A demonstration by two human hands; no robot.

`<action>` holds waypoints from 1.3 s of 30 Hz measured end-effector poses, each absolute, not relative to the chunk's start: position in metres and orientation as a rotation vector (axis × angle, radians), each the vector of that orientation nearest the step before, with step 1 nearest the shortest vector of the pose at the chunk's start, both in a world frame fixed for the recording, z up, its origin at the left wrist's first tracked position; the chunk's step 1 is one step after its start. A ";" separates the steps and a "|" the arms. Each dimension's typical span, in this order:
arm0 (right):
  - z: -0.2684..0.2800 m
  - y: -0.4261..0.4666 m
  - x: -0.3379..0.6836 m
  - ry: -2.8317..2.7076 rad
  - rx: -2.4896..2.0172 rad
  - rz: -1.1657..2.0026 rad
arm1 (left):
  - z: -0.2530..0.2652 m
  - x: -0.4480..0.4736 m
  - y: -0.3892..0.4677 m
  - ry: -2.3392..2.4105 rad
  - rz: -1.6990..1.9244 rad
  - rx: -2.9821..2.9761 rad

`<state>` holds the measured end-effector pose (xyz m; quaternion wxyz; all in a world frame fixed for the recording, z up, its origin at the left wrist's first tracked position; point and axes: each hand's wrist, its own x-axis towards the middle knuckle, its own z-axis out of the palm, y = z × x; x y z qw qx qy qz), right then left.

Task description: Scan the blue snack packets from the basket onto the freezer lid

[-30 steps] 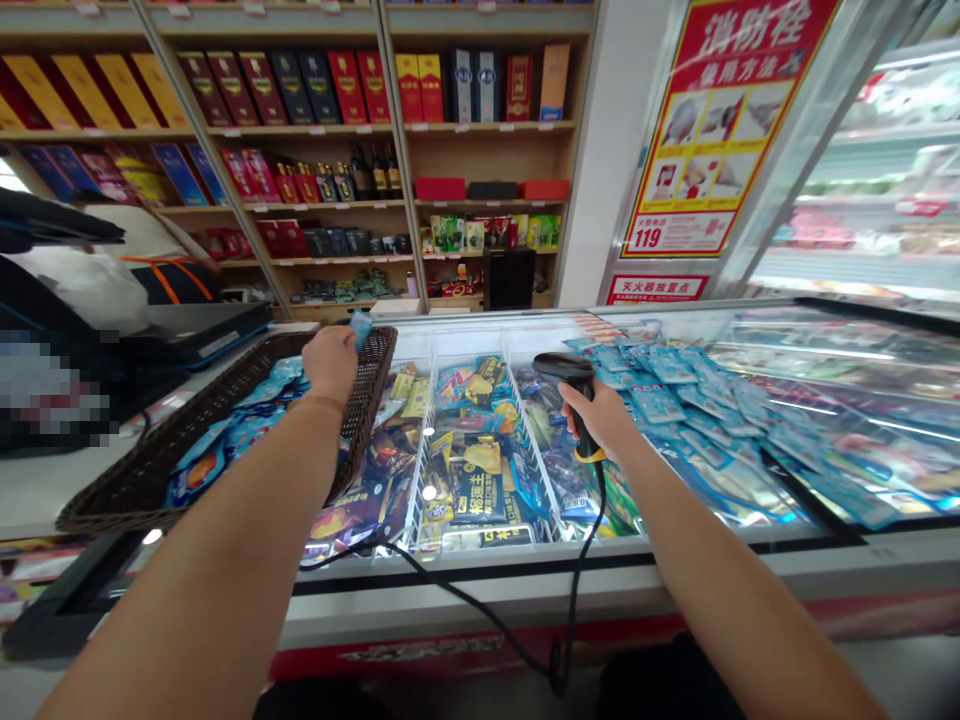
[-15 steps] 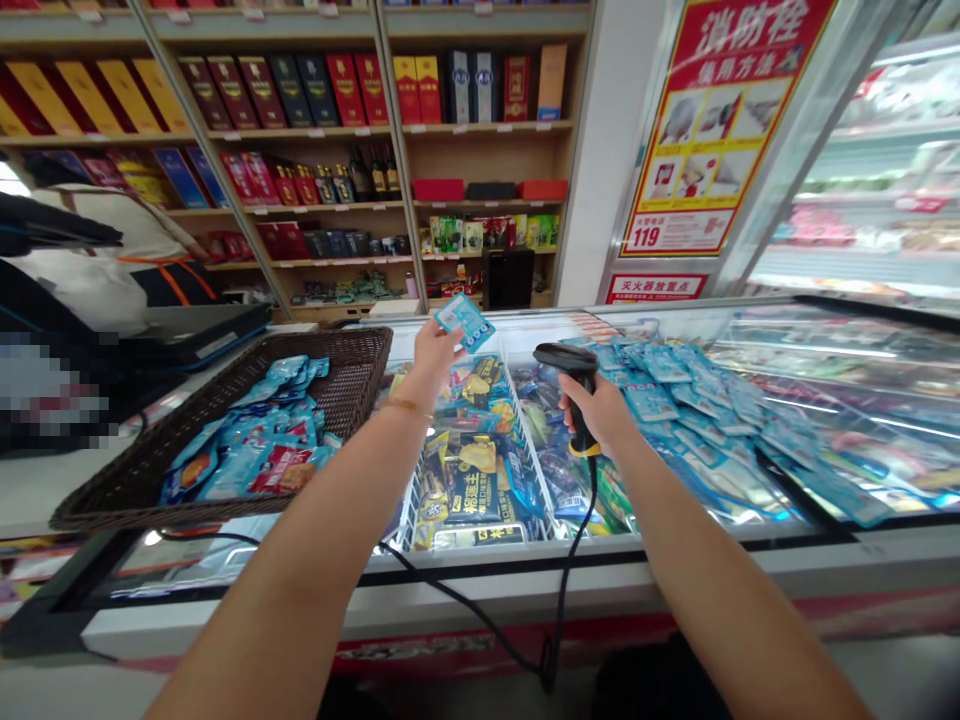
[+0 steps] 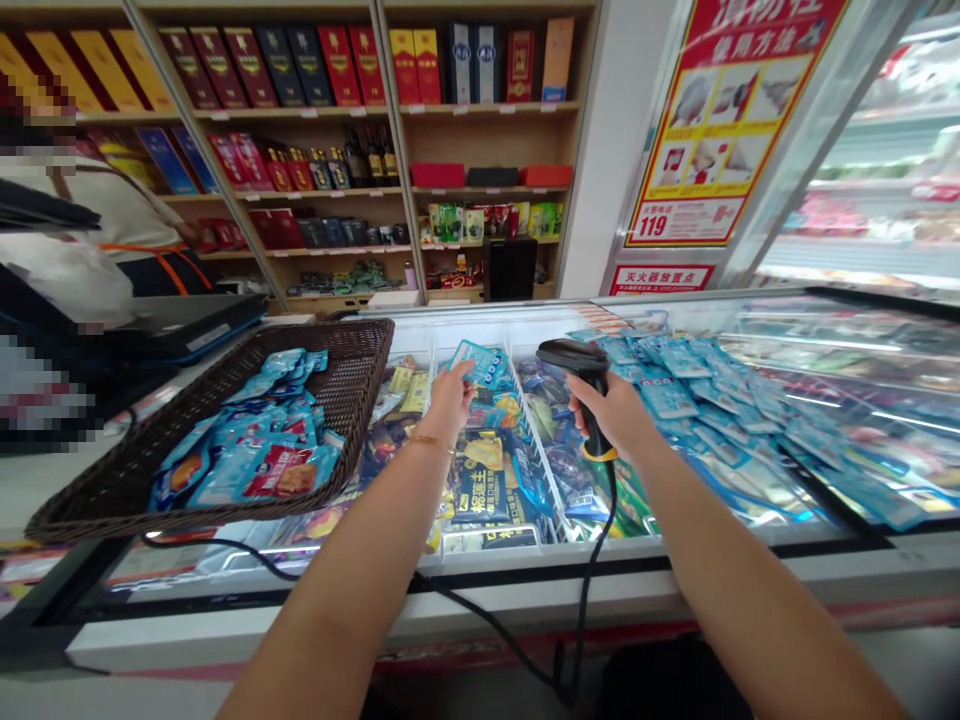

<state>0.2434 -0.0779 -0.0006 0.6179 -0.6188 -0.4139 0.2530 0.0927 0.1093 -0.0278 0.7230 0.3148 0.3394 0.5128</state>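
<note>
Over the freezer, my left hand [image 3: 451, 396] is closed on the edge of a light-blue snack packet [image 3: 480, 362], its printed side turned up. My right hand [image 3: 611, 408] wraps round the handle of a black barcode scanner [image 3: 574, 355], whose head points left towards the packet. A black cable [image 3: 592, 570] hangs from the scanner's base and runs down over the freezer's front edge. To the left, a dark brown wicker basket [image 3: 375, 370] holds blue packets and a red-and-blue packet [image 3: 283, 470]. A spread pile of blue packets [image 3: 690, 375] lies on the glass to the right of the scanner.
Under the glass, the chest freezer [image 3: 750, 560] holds bagged goods in white wire baskets [image 3: 551, 480]. A person [image 3: 135, 215] with an orange-trimmed apron stands at the far left, near a black counter device [image 3: 202, 325]. Shelves [image 3: 487, 115] of boxes and bottles line the back.
My left hand has lowered with the packet and moved slightly right, bringing it nearer the glass. The scanner in my right hand sits slightly further right. The view has shifted a little.
</note>
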 end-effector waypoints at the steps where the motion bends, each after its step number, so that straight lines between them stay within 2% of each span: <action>1: -0.001 -0.078 0.243 -0.951 -1.424 0.591 | -0.027 0.093 0.110 0.757 1.143 0.674; 11: 0.003 -0.080 0.235 -0.980 -1.463 0.612 | -0.027 0.090 0.108 0.709 1.046 0.535; 17: 0.000 -0.082 0.234 -1.025 -1.443 0.631 | -0.034 0.092 0.107 0.760 1.170 0.718; 22: 0.000 -0.085 0.232 -1.154 -1.414 0.662 | -0.030 0.089 0.101 0.604 1.249 0.992; 39: 0.000 -0.085 0.233 -1.337 -1.608 0.623 | -0.028 0.089 0.095 0.569 1.254 1.052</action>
